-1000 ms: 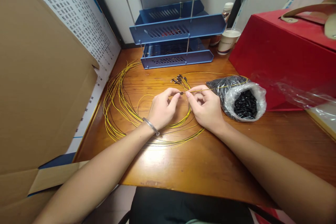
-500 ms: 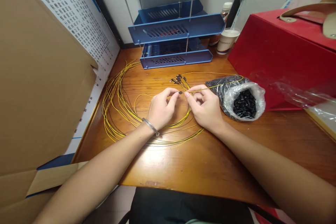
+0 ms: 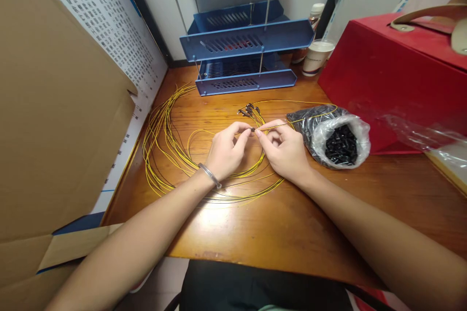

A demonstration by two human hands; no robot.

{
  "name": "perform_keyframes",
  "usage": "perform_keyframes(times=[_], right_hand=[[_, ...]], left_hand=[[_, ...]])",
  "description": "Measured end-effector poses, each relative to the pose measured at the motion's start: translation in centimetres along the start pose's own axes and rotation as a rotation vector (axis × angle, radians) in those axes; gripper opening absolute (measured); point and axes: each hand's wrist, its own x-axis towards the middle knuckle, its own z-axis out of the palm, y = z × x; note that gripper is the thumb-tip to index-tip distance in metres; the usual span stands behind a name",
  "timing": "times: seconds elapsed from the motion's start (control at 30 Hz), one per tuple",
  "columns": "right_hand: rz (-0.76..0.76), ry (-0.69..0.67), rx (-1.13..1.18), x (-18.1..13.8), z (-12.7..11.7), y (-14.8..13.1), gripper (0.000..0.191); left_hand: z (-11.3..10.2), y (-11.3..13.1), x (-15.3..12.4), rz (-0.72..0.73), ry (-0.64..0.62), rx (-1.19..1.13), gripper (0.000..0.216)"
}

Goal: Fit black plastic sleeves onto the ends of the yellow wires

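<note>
Between thumb and forefinger, my left hand (image 3: 228, 148) pinches a small black piece (image 3: 252, 129), too small to identify further. My right hand (image 3: 284, 148) pinches the end of a thin yellow wire (image 3: 292, 122), its fingertips against that piece. Whether the wire sits inside the piece I cannot tell. Under and around both hands lie loops of yellow and black wires (image 3: 164, 136). Just beyond my fingers is a cluster of dark wire ends (image 3: 250, 109). To the right stands an open plastic bag (image 3: 359, 138) of small black pieces (image 3: 341, 146).
Blue stacked trays (image 3: 246, 82) rise at the back. A paper cup (image 3: 316, 58) and a bottle (image 3: 316, 12) stand beside them. A red box (image 3: 394, 77) with a handle bounds the right; cardboard (image 3: 65, 107) bounds the left. The wooden table's front edge is near my body.
My right fingertips have moved slightly left, closing the small gap between the wire end and the black piece. My left hand has barely moved.
</note>
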Motion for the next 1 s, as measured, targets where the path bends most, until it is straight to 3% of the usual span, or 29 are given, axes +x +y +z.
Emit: perform_keyframes(times=[0.37,0.6,1.0], right_hand=[[0.014,0.024,0.014,-0.03,-0.09,-0.35,0.012],[0.007,0.033,0.035,-0.06,0.03,0.01,0.011],[0.01,-0.01,-0.027,0.09,-0.11,-0.23,0.01]], left_hand=[[0.04,-0.03,0.01,-0.008,0.011,0.022,0.017],[0.05,0.17,-0.12,-0.005,-0.052,-0.02,0.021],[-0.01,0.16,-0.15,-0.001,-0.011,0.035,0.02]])
